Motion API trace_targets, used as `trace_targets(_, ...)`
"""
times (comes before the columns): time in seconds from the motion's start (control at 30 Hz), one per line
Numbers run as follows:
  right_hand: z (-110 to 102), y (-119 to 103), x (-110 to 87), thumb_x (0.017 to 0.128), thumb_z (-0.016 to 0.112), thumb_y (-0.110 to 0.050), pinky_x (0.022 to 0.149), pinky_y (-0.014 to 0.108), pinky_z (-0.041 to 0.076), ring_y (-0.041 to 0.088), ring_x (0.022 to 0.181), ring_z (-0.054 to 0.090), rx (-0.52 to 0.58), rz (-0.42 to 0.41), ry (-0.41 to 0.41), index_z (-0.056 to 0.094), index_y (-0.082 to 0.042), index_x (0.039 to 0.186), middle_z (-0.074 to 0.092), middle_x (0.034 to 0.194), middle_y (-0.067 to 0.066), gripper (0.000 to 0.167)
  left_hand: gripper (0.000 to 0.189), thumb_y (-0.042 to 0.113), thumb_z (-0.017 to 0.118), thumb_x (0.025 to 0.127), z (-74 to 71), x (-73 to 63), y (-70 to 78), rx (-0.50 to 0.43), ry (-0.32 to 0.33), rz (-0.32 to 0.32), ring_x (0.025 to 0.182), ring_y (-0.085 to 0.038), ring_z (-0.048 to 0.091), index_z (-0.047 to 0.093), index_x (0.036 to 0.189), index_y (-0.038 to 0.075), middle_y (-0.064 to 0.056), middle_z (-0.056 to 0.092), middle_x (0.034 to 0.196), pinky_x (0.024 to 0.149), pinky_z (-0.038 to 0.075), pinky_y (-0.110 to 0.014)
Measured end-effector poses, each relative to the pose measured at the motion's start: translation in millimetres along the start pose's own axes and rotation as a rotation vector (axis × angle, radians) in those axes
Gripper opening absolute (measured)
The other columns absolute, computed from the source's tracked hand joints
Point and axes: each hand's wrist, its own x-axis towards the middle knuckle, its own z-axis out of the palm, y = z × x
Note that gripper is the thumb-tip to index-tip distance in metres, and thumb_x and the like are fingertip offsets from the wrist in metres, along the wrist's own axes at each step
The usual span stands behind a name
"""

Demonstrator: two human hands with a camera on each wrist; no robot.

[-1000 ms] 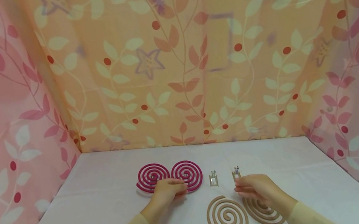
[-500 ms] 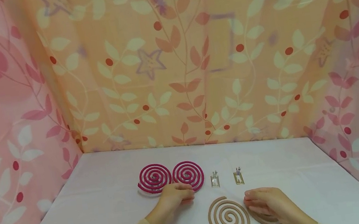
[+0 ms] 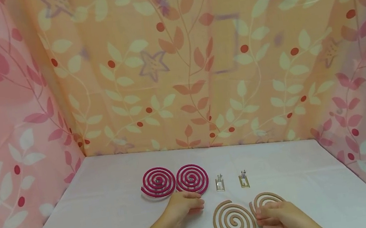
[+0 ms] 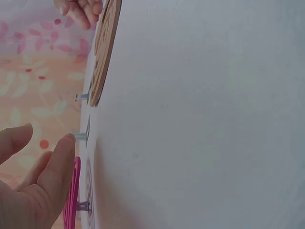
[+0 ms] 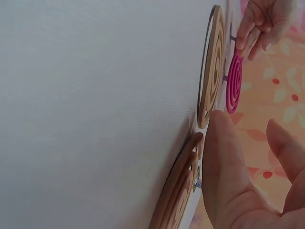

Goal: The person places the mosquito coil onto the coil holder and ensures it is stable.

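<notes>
Two magenta mosquito coils, a left one [image 3: 157, 179] and a right one [image 3: 191, 177], sit raised on small metal stands. My left hand [image 3: 181, 205] hovers by the front of the right magenta coil, and its thumb and fingers are spread apart in the left wrist view. Nearer to me, two brown mosquito coils lie flat side by side: one fully visible [image 3: 234, 222], the other [image 3: 267, 193] partly hidden. My right hand [image 3: 283, 216] covers the front part of that second brown coil. In the right wrist view, its fingers are extended, thumb apart, holding nothing.
Two metal coil stands, one silvery [image 3: 220, 184] and one gold-toned [image 3: 244, 181], lie behind the brown coils with their prongs bent up. A white cloth covers the table [image 3: 111, 203]. Patterned curtains [image 3: 179, 91] enclose its back and sides.
My right hand has drawn back from the gold-toned stand toward me, over the right brown coil. My left hand has shifted slightly right and toward me, away from the magenta coils.
</notes>
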Motion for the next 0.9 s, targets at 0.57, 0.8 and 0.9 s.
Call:
trace_targets(0.57, 0, 14, -5.7, 0.094, 0.068, -0.017, 0.085, 0.029, 0.062, 0.016, 0.092, 0.071, 0.034, 0.058, -0.025, 0.07, 0.0, 0.107, 0.074, 0.094, 0.0, 0.021, 0.03, 0.0, 0.071, 0.085, 14.5, -0.3, -7.0, 0.017, -0.054, 0.006, 0.073, -0.011, 0.071, 0.064, 0.11, -0.017, -0.014, 0.075, 0.088, 0.078, 0.064, -0.035)
trace_targets(0.8, 3, 15, -8.1, 0.091, 0.073, -0.024, 0.085, 0.029, 0.062, 0.015, 0.094, 0.071, 0.006, 0.048, -0.015, 0.067, 0.002, 0.112, 0.074, 0.097, 0.0, 0.033, 0.028, -0.001, 0.072, 0.084, 15.9, -0.3, -7.1, 0.03, -0.058, -0.02, 0.072, -0.012, 0.071, 0.066, 0.108, -0.015, -0.011, 0.075, 0.085, 0.075, 0.064, -0.033)
trace_targets(0.9, 5, 15, -6.5, 0.092, 0.072, -0.022, 0.085, 0.029, 0.061, 0.015, 0.095, 0.071, 0.014, 0.042, -0.013, 0.067, 0.002, 0.111, 0.074, 0.098, 0.0, 0.031, 0.027, -0.001, 0.073, 0.083, 17.2, -0.3, -7.1, 0.05, -0.064, -0.044, 0.072, -0.011, 0.07, 0.068, 0.107, -0.013, -0.005, 0.074, 0.082, 0.073, 0.063, -0.03)
